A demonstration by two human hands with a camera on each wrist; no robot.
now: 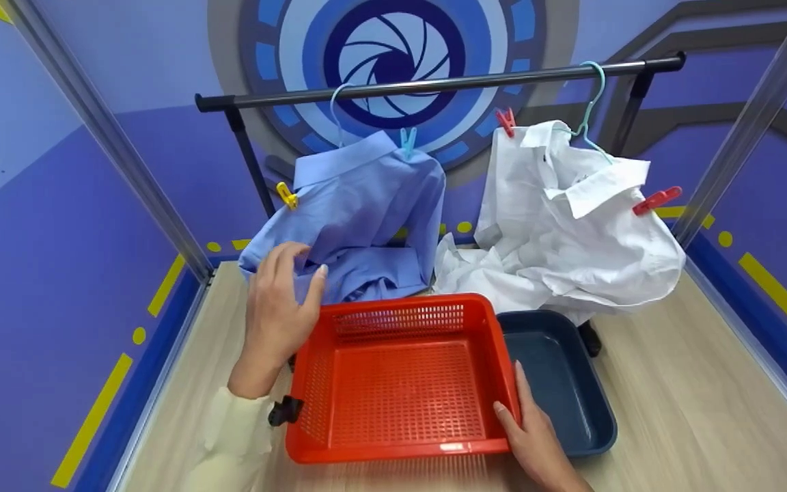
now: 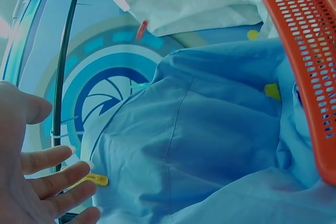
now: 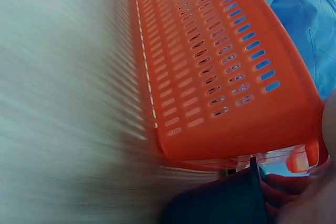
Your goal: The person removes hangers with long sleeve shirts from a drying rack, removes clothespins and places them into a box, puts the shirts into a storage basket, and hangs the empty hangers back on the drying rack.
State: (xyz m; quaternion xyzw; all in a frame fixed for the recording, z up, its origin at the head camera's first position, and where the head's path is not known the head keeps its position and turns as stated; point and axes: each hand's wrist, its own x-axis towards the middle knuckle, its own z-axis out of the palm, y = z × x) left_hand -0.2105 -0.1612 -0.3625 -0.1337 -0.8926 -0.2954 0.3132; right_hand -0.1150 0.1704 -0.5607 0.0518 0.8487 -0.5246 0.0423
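My right hand (image 1: pixel 537 437) grips the right rim of a red plastic basket (image 1: pixel 404 447), thumb over the inner side and fingers outside. The basket has slotted walls and nothing lies in it. My left hand (image 1: pixel 277 307) is raised over the basket's far left corner, fingers loosely bent and holding nothing. Behind that hand a blue shirt (image 1: pixel 359 198) hangs, with a yellow clothespin (image 1: pixel 287 195) and a light-blue clothespin (image 1: pixel 408 143) on it. In the left wrist view, the left fingers (image 2: pixel 63 187) are spread in front of the shirt.
A white shirt (image 1: pixel 591 239) with a red clothespin (image 1: pixel 657 200) on each shoulder hangs at the right from a black rack (image 1: pixel 462 84). A dark blue tub (image 1: pixel 602 403) stands right of the basket on the wooden table (image 1: pixel 680 410). A black clip-like part (image 1: pixel 286 411) sits by the basket's left side.
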